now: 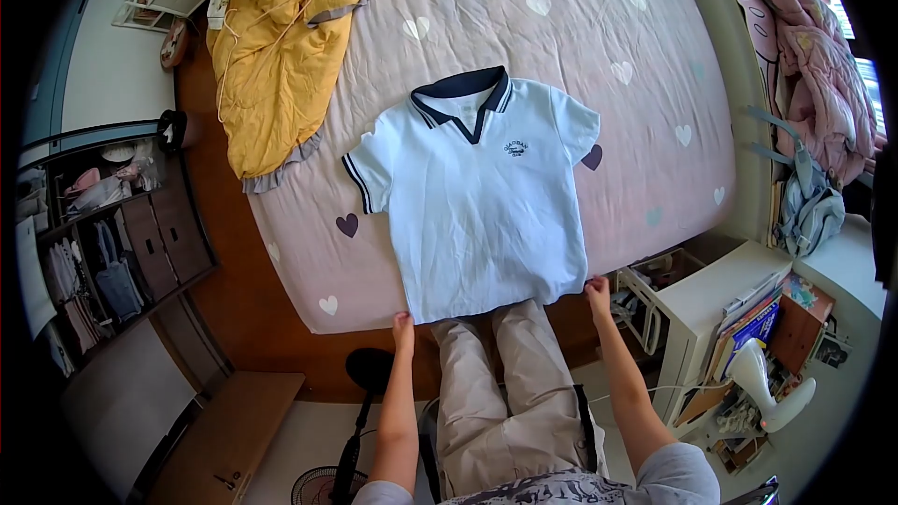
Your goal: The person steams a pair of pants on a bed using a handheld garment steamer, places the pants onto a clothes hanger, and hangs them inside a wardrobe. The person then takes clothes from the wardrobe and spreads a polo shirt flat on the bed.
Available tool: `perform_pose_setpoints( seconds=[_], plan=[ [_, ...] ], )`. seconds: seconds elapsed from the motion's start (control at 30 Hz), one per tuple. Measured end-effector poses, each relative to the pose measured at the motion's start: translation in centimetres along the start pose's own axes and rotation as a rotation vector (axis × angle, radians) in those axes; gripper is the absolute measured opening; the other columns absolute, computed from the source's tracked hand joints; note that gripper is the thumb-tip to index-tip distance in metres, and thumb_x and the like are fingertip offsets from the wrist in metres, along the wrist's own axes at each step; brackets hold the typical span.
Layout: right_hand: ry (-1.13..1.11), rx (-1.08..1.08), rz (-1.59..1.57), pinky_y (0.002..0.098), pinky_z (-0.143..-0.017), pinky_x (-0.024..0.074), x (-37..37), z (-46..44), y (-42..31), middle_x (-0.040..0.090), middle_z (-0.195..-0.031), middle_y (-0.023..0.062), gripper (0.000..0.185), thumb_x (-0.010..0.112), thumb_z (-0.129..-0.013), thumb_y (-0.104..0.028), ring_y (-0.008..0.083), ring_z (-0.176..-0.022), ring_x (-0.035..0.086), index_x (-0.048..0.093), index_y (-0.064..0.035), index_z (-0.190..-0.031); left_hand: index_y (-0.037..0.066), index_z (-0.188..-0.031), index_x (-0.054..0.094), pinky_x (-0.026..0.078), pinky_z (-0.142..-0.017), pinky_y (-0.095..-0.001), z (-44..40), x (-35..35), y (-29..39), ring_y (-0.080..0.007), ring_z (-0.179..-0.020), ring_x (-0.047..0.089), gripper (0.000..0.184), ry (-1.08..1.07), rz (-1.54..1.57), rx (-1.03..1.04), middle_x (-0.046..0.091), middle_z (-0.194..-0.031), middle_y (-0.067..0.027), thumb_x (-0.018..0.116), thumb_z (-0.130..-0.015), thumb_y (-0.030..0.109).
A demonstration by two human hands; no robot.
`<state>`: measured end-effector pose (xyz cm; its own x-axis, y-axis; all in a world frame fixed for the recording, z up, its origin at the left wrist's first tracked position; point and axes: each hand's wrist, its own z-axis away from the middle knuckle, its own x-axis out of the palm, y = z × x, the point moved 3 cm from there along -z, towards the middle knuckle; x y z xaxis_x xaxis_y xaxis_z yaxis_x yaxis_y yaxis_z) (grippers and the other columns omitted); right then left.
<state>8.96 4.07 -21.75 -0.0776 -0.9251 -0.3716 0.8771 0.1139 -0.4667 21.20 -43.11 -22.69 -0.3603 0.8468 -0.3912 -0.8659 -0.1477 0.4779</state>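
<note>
A light blue polo shirt (486,215) lies spread front side up on the bed, its dark collar pointing away from me. Dark bands trim the collar and the left-hand sleeve, and a small dark emblem sits on the chest. My left hand (403,322) is closed in a pinch at the left corner of the hem. At the right corner, my right hand (597,290) has its fingers closed on the hem edge. Between the two hands, the hem reaches the bed's near edge, just above my knees.
The bed's pink sheet (393,65) has a heart pattern. A yellow quilt (281,47) is heaped at the upper left. To the right stand a white cabinet (716,295) and a white handheld appliance (767,388). A black-stemmed fan (348,449) is by my left arm.
</note>
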Motion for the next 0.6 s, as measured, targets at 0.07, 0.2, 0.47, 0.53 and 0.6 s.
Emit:
perform_pose_setpoints(
  seconds=[0.07, 0.2, 0.47, 0.53, 0.6],
  plan=[
    [0.236, -0.350, 0.146, 0.0251, -0.065, 0.0408, -1.2, -3.4, -1.4, 0.051, -0.086, 0.0054, 0.028, 0.050, -0.072, -0.001, 0.0133, -0.073, 0.049, 0.045, -0.0020, -0.099, 0.002, -0.093, 0.046, 0.038, -0.072, -0.0321, -1.2, -0.5, 3.4, -0.0208, -0.081, 0.046, 0.023, 0.369, -0.179, 0.237, 0.047, -0.087, -0.0092, 0.054, -0.072, 0.008],
    [0.211, -0.626, 0.177, 0.0249, -0.067, 0.0407, -0.9, -6.0, -13.1, 0.047, -0.091, 0.0086, 0.041, 0.044, -0.070, 0.006, 0.0154, -0.075, 0.047, 0.042, -0.0036, -0.110, 0.000, -0.095, 0.045, 0.034, -0.078, -0.0348, -2.9, 2.4, 16.2, -0.0269, -0.088, 0.041, 0.024, 0.440, -0.361, 0.714, 0.047, -0.089, -0.0128, 0.053, -0.072, 0.006],
    [-0.139, -0.790, 0.529, 0.0334, -0.077, 0.0430, 4.4, -12.1, -32.3, 0.034, -0.116, 0.0141, 0.075, 0.064, -0.055, 0.004, 0.0270, -0.092, 0.044, 0.037, -0.0188, -0.121, 0.004, -0.092, 0.052, 0.037, -0.077, -0.0361, -7.8, 22.5, 39.6, -0.0294, -0.089, 0.047, 0.027, 0.025, -0.374, 1.259, 0.053, -0.092, -0.0123, 0.059, -0.073, 0.022],
    [-0.182, -0.972, 0.660, 0.0364, -0.086, 0.0373, 5.4, -13.2, -34.3, 0.032, -0.119, 0.0127, 0.066, 0.067, -0.055, -0.002, 0.0282, -0.104, 0.038, 0.044, -0.0166, -0.116, 0.004, -0.097, 0.052, 0.038, -0.077, -0.0364, -8.7, 27.1, 42.7, -0.0294, -0.089, 0.050, 0.039, -0.015, -0.368, 1.042, 0.056, -0.094, -0.0125, 0.058, -0.072, 0.035],
    [-0.274, -0.983, 0.770, 0.0364, -0.088, 0.0344, 5.9, -13.4, -35.6, 0.032, -0.120, 0.0111, 0.058, 0.067, -0.058, -0.005, 0.0273, -0.108, 0.034, 0.047, -0.0148, -0.111, 0.005, -0.099, 0.052, 0.039, -0.076, -0.0362, -8.9, 29.8, 44.4, -0.0284, -0.088, 0.053, 0.047, -0.098, -0.455, 0.808, 0.058, -0.093, -0.0121, 0.058, -0.070, 0.043]
  ],
)
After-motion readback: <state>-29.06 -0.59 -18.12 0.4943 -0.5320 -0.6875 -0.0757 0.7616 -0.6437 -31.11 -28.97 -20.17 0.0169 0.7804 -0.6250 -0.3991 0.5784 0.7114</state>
